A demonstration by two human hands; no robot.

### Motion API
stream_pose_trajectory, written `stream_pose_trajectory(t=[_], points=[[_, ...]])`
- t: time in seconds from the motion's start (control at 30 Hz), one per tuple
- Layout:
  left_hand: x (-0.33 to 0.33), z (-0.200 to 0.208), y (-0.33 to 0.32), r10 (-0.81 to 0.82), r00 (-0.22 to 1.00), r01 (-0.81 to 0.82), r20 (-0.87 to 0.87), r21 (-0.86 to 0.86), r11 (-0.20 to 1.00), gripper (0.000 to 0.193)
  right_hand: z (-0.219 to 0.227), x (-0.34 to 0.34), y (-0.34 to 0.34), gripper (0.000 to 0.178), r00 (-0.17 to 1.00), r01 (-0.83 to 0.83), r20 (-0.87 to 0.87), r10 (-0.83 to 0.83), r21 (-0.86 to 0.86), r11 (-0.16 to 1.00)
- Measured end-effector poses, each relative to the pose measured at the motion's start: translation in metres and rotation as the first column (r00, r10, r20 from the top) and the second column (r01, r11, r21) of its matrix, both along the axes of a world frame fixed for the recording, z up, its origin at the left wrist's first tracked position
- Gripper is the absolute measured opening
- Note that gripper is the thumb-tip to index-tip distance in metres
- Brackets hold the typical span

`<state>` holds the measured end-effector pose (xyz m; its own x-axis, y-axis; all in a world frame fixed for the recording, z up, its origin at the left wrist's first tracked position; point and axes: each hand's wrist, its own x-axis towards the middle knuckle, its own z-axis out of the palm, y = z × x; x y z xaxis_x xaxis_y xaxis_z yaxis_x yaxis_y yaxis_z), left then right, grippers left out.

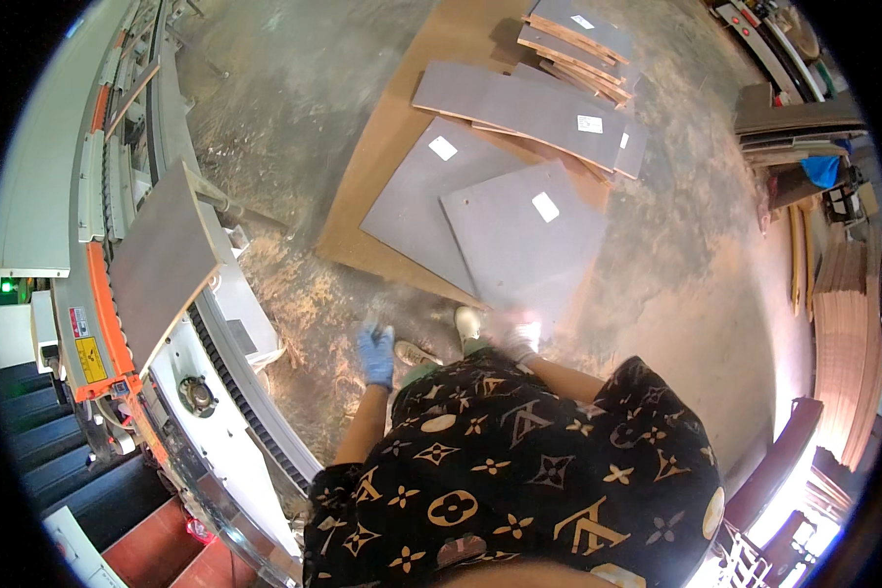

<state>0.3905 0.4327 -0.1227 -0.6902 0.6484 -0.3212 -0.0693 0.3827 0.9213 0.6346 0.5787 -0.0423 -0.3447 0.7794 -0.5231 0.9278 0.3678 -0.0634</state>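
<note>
My left hand (375, 359), in a blue glove, hangs over the floor beside my shoe (416, 354). Its fingers look loosely stretched, with nothing visible in them. My right hand (519, 336), in a white glove, is smeared by motion near the lower edge of a square grey panel (519, 235); I cannot tell whether it touches the panel. That panel overlaps a second grey panel (416, 201), and both carry white labels. Beyond them lies a long grey board (505, 103). A brown sheet (363, 206) lies underneath.
To the left runs a machine with an orange rail (105, 304) and a chain track; a grey panel (167, 260) rests on it. Several narrow boards (573, 49) are stacked at the far end. Along the right side stand piled brown sheets (843, 333) and a blue cloth (821, 171).
</note>
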Motion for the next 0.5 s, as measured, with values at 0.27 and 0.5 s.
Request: stream_pose_trajectory(t=[0.27,0.5], points=[[0.068,-0.002,0.11,0.008,0.862,0.116,0.508,-0.211,0.97,0.051,-0.033,0.08,0.082,0.058,0.785,0.571,-0.509,-0.352,0.376,0.73],[0.082,-0.093,0.109,-0.345,0.902,0.411,0.259,-0.271,0.871,0.058,-0.045,0.129,0.175,0.077,0.898,0.378,-0.368,-0.241,0.365,0.851]])
